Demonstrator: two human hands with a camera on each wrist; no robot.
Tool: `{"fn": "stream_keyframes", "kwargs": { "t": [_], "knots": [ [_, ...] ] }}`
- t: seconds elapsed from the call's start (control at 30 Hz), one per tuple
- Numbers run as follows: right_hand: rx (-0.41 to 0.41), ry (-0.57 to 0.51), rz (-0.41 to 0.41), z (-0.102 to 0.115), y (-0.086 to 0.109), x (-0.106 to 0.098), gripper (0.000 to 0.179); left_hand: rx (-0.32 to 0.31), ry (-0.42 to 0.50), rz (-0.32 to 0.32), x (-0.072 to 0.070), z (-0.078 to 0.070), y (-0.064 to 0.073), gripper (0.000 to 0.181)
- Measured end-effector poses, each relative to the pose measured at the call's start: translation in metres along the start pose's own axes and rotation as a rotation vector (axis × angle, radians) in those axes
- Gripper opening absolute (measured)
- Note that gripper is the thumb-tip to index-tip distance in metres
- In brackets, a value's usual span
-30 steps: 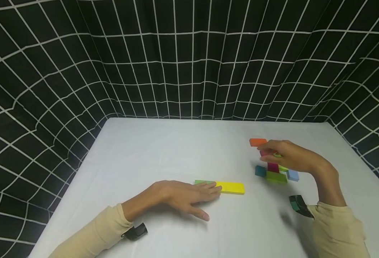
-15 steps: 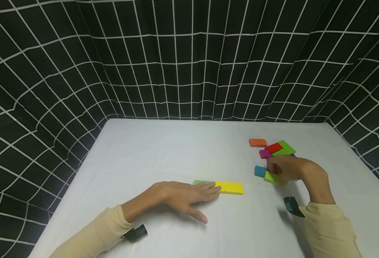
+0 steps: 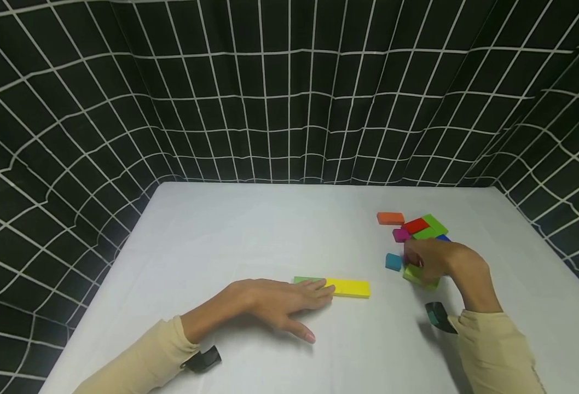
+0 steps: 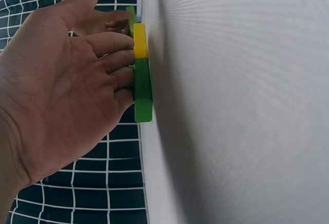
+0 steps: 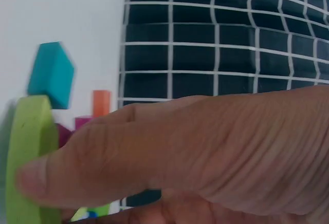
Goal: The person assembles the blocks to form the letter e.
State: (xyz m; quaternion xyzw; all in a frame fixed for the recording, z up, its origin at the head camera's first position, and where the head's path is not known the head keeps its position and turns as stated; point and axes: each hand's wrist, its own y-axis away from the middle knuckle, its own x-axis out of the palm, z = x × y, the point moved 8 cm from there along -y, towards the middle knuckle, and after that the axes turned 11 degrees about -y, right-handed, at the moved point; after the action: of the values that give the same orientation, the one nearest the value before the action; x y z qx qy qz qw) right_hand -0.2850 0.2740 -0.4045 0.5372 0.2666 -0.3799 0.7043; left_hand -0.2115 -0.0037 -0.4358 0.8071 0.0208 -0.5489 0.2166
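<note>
Flat on the table, a green block (image 3: 305, 279) and a yellow block (image 3: 351, 288) lie end to end in a row. My left hand (image 3: 279, 301) rests its straight fingertips on them, thumb held apart; its palm shows in the left wrist view. Over at the right, my right hand (image 3: 442, 260) pinches a lime green block (image 3: 420, 276). In the right wrist view the thumb presses the near face of this lime block (image 5: 31, 147), and the other fingers are mostly hidden behind it. A teal block (image 3: 393, 262) lies just left of that hand.
Behind the right hand is a loose cluster: an orange block (image 3: 390, 218), a red block (image 3: 415, 226), a magenta block (image 3: 400, 235), green blocks (image 3: 434, 223) and a partly hidden blue block (image 3: 443, 238). A dark gridded curtain (image 3: 289, 109) surrounds the white table (image 3: 220, 235).
From above the cluster, my right hand has come down and taken hold of the lime green block, which has turned slightly. My left hand stays on the green and yellow blocks.
</note>
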Motion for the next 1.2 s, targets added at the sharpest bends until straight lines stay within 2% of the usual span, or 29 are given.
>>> {"fn": "stream_keyframes", "kwargs": {
  "t": [0.17, 0.3, 0.43, 0.63, 0.77, 0.93, 1.2],
  "knots": [
    [-0.026, -0.025, 0.009, 0.008, 0.009, -0.005, 0.051, -0.003, 0.006, -0.006, -0.001, 0.000, 0.002, 0.084],
    [-0.149, -0.099, 0.008, 0.027, 0.016, -0.007, 0.058, -0.008, 0.001, -0.006, 0.000, 0.000, 0.002, 0.084],
    [-0.297, -0.111, -0.005, 0.050, 0.018, -0.008, 0.054, -0.017, 0.001, -0.004, 0.000, 0.002, 0.000, 0.084],
    [-0.397, -0.093, -0.043, 0.074, 0.007, -0.002, 0.049, -0.010, 0.011, 0.000, 0.001, 0.002, -0.001, 0.084],
    [-0.422, -0.074, -0.066, 0.085, -0.006, 0.006, 0.050, -0.011, 0.006, 0.000, 0.001, 0.002, 0.000, 0.085],
    [-0.394, -0.051, -0.049, 0.091, -0.020, 0.018, 0.051, -0.015, 0.011, -0.001, 0.002, 0.001, 0.000, 0.084],
    [-0.364, -0.078, -0.003, 0.088, -0.026, 0.026, 0.054, -0.015, 0.015, -0.002, 0.000, 0.002, -0.001, 0.085]
  ]
}}
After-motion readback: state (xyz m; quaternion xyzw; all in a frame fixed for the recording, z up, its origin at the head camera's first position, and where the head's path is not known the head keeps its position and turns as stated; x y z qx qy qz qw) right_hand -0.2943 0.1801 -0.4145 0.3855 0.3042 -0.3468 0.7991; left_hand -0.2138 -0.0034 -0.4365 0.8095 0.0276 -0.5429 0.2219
